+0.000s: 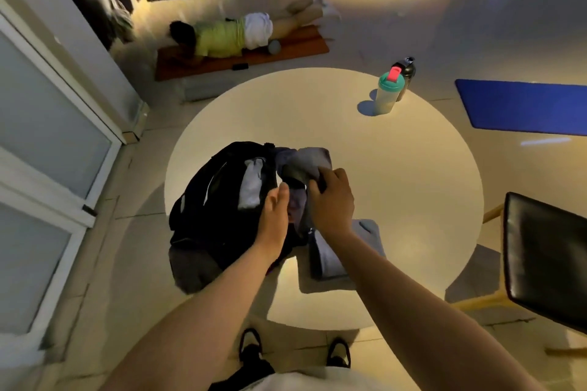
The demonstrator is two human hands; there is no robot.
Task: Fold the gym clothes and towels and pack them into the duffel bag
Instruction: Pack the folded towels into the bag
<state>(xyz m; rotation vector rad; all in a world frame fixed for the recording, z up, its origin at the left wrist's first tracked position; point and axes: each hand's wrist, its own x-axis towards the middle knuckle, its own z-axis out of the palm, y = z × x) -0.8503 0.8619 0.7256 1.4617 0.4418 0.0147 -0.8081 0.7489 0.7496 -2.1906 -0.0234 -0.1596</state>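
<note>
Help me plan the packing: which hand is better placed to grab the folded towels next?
Right, probably. The folded towels lie beneath the right forearm, beside the duffel bag; the right hand need only release the grey garment. The left hand sits at the bag's opening, farther off.

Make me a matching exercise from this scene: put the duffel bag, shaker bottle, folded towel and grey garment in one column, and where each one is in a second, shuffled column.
Things:
1. duffel bag
2. shaker bottle
3. folded towel
4. grey garment

Places:
A. far side of the table
B. gripped by the right hand
C. left part of the table
D. near edge of the table, right of the bag

Pairs: 1-C, 2-A, 3-D, 4-B
</note>
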